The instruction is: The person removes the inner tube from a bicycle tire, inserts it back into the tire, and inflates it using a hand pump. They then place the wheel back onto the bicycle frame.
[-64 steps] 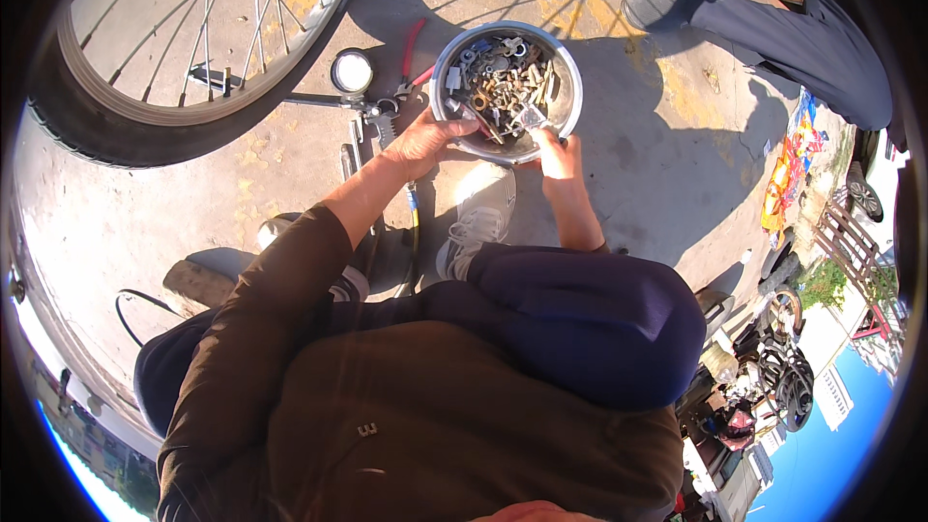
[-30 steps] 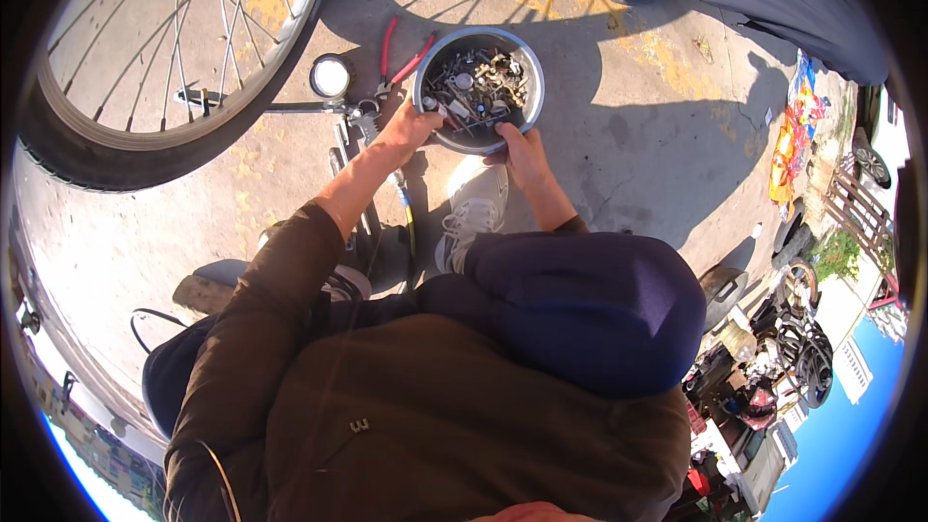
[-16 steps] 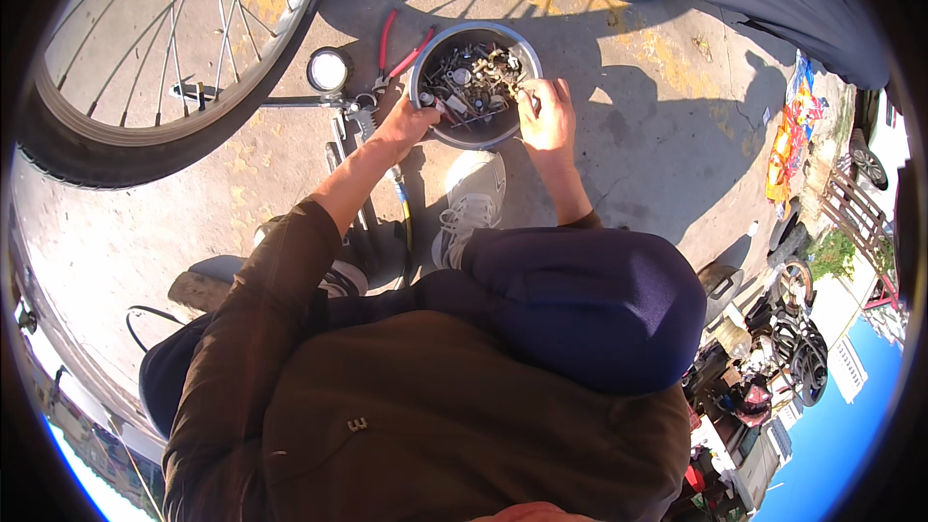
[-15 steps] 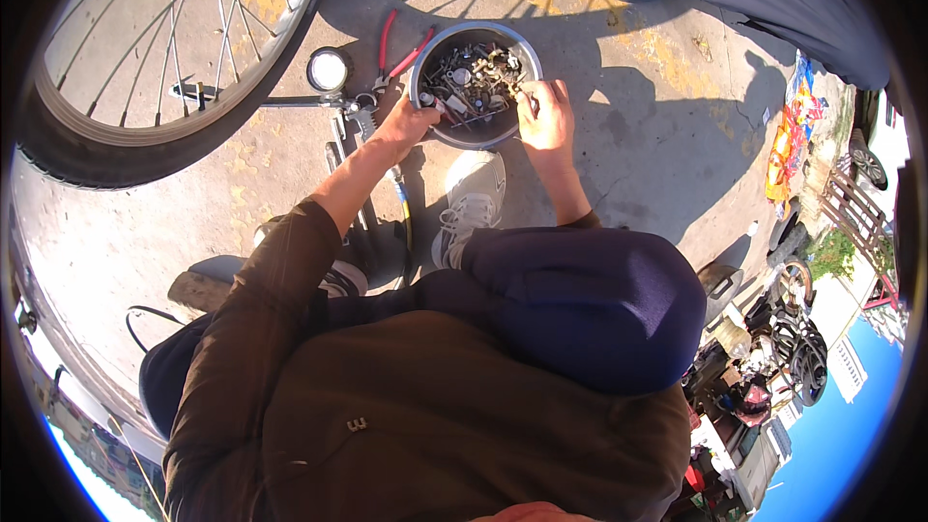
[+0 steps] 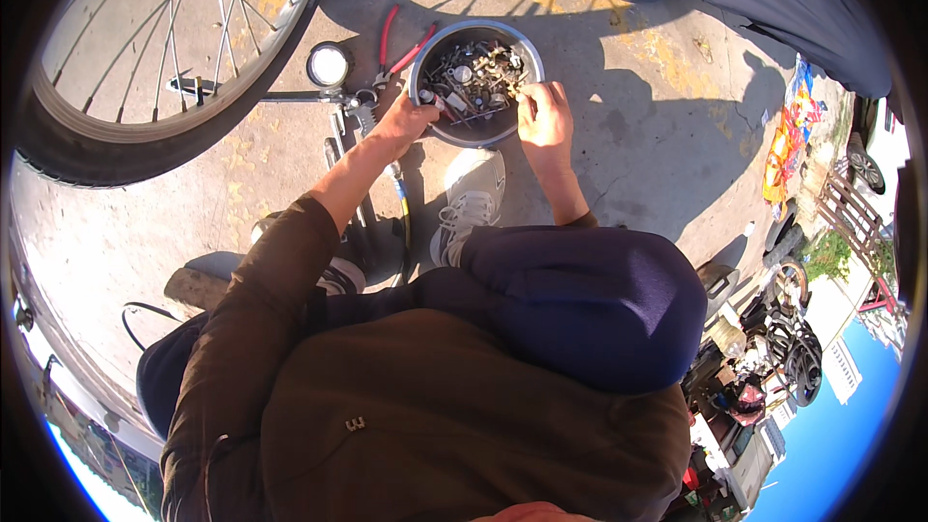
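Sunlit concrete floor (image 5: pixel 628 184) with worn yellow patches spreads below my remote view. Nearest me are a brown long-sleeved jacket (image 5: pixel 435 416) and a bent knee in navy trousers (image 5: pixel 590 314), with a white laced sneaker (image 5: pixel 474 186) ahead of it.

Just past the toe sits a round, shiny metal bowl (image 5: pixel 498 126), loaded with a jumble of small metal parts (image 5: pixel 474 72); I cannot tell whether its base rests on the floor. The left hand (image 5: pixel 404 126) grips the bowl's near-left rim, thumb on top. The right hand (image 5: pixel 548 130) is at the right rim, fingers curled together; what they hold, if anything, I cannot make out.

Left of the bowl lie red-handled pliers (image 5: pixel 385 42), near a round white-faced gauge (image 5: pixel 328 66) on a metal pump. Farther left I see a spoked bicycle wheel with a black tyre (image 5: pixel 145 162). At upper right, another person's grey trouser leg (image 5: pixel 773 34) stretches inward; beyond, orange-and-blue plastic packaging (image 5: pixel 793 155) and a cluttered heap (image 5: pixel 764 358) line the edge.
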### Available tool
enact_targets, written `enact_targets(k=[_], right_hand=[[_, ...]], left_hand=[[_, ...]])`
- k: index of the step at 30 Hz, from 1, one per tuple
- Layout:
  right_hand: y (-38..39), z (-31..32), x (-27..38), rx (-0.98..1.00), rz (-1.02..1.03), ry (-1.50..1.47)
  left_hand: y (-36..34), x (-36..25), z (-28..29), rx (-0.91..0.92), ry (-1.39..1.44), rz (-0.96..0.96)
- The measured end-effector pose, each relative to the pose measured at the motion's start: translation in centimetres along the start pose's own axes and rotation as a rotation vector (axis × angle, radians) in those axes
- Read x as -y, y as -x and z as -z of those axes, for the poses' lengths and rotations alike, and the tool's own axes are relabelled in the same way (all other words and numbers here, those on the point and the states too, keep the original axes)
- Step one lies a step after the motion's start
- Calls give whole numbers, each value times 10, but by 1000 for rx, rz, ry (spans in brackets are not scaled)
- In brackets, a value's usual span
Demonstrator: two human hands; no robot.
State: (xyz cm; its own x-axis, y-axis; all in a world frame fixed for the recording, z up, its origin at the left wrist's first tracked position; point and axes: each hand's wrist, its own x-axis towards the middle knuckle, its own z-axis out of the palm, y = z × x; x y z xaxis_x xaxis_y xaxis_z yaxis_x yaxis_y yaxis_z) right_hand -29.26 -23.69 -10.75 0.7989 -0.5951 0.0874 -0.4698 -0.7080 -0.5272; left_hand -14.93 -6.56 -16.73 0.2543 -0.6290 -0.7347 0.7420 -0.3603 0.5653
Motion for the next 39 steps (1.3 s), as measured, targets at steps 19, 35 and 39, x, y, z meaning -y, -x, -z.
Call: enact_targets(k=[19,35,39], right_hand=[[-27,-32,30,405,325,286],[27,-7,31,403,408,166],[30,1,30,519,312,152]], left_hand=[[2,3,-4,-13,103,-69],[8,-3,-5,-33,84,-37],[6,2,-1,-10,79,-66]])
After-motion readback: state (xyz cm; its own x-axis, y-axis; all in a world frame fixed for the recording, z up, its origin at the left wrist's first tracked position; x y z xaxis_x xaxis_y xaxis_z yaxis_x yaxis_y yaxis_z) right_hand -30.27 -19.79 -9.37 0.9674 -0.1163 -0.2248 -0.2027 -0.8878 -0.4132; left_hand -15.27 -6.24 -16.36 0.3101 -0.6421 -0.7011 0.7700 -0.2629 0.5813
